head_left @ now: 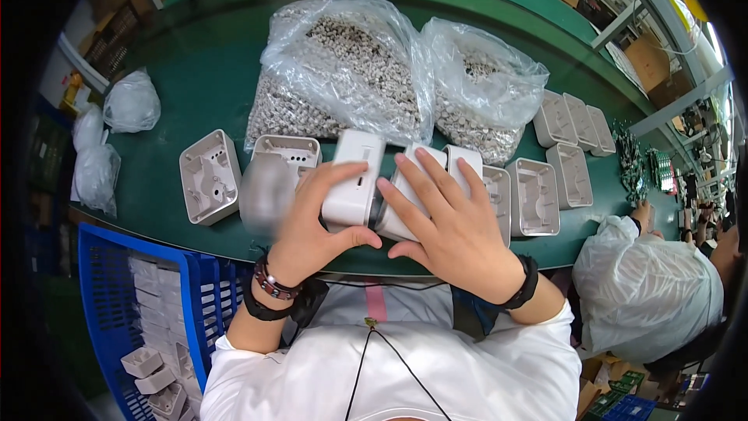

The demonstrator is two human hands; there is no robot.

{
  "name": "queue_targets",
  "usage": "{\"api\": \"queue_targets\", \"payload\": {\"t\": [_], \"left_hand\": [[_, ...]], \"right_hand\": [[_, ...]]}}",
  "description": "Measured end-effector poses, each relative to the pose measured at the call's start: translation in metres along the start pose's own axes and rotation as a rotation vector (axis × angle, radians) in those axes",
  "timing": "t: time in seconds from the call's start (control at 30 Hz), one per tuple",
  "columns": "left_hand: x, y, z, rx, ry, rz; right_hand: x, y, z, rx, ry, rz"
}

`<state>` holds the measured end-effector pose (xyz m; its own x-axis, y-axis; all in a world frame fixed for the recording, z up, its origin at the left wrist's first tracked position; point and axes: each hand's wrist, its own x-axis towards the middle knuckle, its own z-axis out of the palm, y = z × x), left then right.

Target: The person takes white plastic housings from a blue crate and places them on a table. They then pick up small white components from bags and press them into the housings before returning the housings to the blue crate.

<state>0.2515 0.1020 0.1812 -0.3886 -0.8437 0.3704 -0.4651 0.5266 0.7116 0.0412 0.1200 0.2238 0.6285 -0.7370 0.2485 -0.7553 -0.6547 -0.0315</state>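
Observation:
My left hand point(315, 214) lies against an upright white plastic housing point(357, 183) with a small dark slot. Its index finger stretches over the housing and the thumb is spread apart at the near end; its other fingers are mostly hidden. A blurred pale shape point(266, 193) shows just left of this hand. My right hand point(456, 226) is spread flat over more white housings point(465, 157), fingers apart, covering much of them. Both thumbs point toward each other across a narrow dark gap. Behind the left hand stands an open housing point(288, 146) with holes in its floor.
Two clear bags of small pale parts point(335, 70) point(483, 101) stand behind the housings. Another open housing point(210, 175) is at left, with several more point(536, 199) at right. A blue crate point(140, 249) holds housings. A person in white point(650, 288) works at right.

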Motion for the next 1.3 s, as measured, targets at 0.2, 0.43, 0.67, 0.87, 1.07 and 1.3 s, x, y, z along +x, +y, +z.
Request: {"api": "queue_targets", "payload": {"t": [0.2,0.43,0.67,0.87,1.07,1.3], "left_hand": [[0.004,0.023,0.005,0.221,-0.01,0.074],[0.037,0.04,-0.01,0.547,-0.291,0.019],[0.06,0.019,0.0,0.72,-0.426,-0.336],[0.022,-0.002,-0.009,0.821,-0.446,-0.15],[0.0,-0.017,-0.025,0.892,-0.331,-0.098],[0.003,-0.027,-0.044,0.648,-0.179,-0.198]], "right_hand": [[-0.01,0.006,0.002,0.013,0.017,0.037],[-0.011,0.015,0.01,0.057,0.136,0.012],[-0.016,0.015,0.017,0.128,0.233,0.008],[-0.021,0.011,0.021,0.286,0.251,0.138],[-0.019,0.006,0.019,0.04,0.27,0.018],[-0.039,0.008,0.025,0.145,0.376,0.285]]}}
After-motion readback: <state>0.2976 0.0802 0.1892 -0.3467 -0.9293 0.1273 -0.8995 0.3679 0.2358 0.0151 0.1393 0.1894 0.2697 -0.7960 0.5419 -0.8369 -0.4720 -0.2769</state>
